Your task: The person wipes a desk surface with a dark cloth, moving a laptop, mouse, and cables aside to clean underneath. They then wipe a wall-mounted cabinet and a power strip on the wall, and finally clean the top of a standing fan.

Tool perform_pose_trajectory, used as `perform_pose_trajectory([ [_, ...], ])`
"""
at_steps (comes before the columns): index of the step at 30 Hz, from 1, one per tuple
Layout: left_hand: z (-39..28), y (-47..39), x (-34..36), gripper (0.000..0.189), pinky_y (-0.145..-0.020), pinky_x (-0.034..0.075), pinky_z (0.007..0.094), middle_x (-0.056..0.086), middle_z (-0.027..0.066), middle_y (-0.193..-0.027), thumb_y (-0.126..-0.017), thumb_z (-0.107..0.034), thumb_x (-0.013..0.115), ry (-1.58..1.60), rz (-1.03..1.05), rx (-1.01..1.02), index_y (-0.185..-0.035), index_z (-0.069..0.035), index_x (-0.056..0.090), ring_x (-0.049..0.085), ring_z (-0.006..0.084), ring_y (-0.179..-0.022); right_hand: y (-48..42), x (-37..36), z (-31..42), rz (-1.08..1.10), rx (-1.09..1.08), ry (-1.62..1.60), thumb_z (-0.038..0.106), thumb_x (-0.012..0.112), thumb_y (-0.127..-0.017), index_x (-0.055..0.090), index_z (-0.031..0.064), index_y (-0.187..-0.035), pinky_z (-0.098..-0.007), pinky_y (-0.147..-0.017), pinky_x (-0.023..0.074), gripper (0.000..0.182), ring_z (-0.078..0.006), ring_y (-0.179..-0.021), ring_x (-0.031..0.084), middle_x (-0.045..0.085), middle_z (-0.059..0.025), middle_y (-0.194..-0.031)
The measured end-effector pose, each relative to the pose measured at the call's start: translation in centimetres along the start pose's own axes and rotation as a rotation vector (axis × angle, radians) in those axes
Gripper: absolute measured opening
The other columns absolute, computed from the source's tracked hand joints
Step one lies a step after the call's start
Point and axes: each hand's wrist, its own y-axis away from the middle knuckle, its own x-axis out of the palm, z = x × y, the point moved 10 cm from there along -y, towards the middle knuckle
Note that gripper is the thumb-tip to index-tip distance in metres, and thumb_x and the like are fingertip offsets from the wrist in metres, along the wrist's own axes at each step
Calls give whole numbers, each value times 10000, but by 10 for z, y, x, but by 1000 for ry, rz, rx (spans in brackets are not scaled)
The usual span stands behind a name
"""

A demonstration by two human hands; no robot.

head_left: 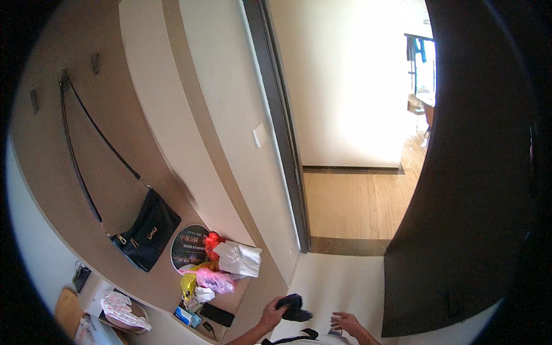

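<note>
Low in the head view, my left hand (272, 313) grips a dark, soft, bundled item (294, 307) whose kind I cannot tell. To its right my right hand (345, 322) is apart from it, fingers spread, holding nothing. Left of my left hand, a shelf (246, 297) bears a black phone-like slab (217, 315), a blue and white packet (184, 316), a pink plastic bag (214, 280), a yellow bag (188, 285), a red bag (212, 243), a white bag (239, 258) and a round dark printed board (189, 248).
A black shoulder bag (148, 235) hangs by its strap from a wall hook (64, 75). A dark door (457, 194) stands on the right, beside a doorway with a dark frame (280, 116). A stool-like seat with patterned cloth (123, 308) is at the lower left.
</note>
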Motion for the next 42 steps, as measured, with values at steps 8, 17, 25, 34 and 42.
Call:
perform_pose_trajectory([
  [8, -8, -54, 78, 392, -870, 470, 309, 598, 92, -1070, -810, -27, 542, 370, 169, -172, -1202, -35, 527, 575, 190, -980, -23, 15, 135, 379, -126, -320, 169, 545, -905, 479, 19, -1253, -367, -818, 499, 385, -233, -951, 595, 587, -127, -1096],
  [17, 62, -73, 73, 446, -851, 509, 341, 575, 113, -1126, -809, -19, 542, 555, 183, -328, -1250, -32, 477, 579, 211, -1012, -28, -7, 175, 376, -108, -542, 167, 538, -909, 466, 22, -1264, -373, -840, 497, 390, -240, -978, 592, 579, -129, -1121],
  [25, 51, -105, 94, 454, -850, 522, 374, 567, 130, -1117, -914, -262, 588, 595, 253, -458, -1283, -46, 436, 574, 212, -1035, -41, 7, 217, 391, -115, -597, 165, 532, -913, 455, 24, -1274, -379, -859, 496, 395, -247, -1002, 588, 572, -132, -1144],
  [34, -69, -121, 43, 596, -938, 481, 355, 523, 161, -1207, -903, -281, 612, 572, 269, -212, -1341, 26, 350, 550, 234, -1091, -63, 34, 280, 429, -168, -661, 162, 525, -917, 441, 27, -1285, -385, -881, 494, 400, -254, -1028, 585, 564, -135, -1169],
  [42, -56, -113, -18, 533, -907, 502, 330, 527, 175, -1177, -914, -154, 589, 571, 129, -99, -1366, -4, 349, 575, 234, -1048, -71, 103, 297, 574, -55, -664, 160, 518, -921, 430, 29, -1294, -390, -901, 492, 405, -260, -1052, 581, 556, -137, -1192],
])
